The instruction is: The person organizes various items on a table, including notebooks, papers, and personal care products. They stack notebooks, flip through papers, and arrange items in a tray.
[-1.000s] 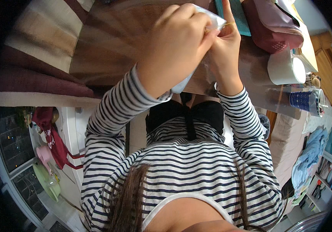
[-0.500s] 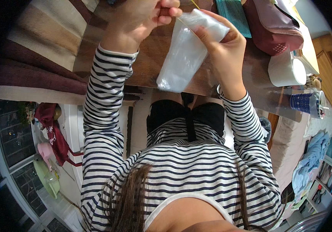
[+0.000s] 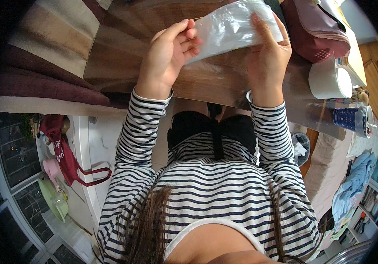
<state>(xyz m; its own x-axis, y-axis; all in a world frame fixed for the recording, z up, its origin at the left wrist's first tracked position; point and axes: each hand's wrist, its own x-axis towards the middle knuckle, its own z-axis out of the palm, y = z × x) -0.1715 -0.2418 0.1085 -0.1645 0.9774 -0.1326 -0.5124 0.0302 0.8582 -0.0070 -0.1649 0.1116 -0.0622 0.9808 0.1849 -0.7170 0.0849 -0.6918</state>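
A clear plastic bag (image 3: 228, 28), crinkled and flattened, stretches slantwise above the table's front part. My right hand (image 3: 269, 55) grips its right end, thumb on top and fingers behind. At the bag's left end is my left hand (image 3: 171, 50), palm turned inward and fingers curled. Its thumb and index finger pinch close together beside a thin yellow band (image 3: 197, 19), of which only a short bit shows at the bag's upper edge. Whatever lies inside the bag, if anything, cannot be made out.
On the brown table (image 3: 123, 57), a dark red and pink bag (image 3: 316, 35) stands at the right, with a white paper roll (image 3: 325, 81) and a blue patterned cup (image 3: 345, 118) nearer me. Curtains (image 3: 48, 79) hang at the left. A pink-covered bed (image 3: 327, 171) is at the right.
The plastic bag has swung from hanging down to lying nearly crosswise, and its right end moved right with my right hand. My left hand has come down, nearer to me.
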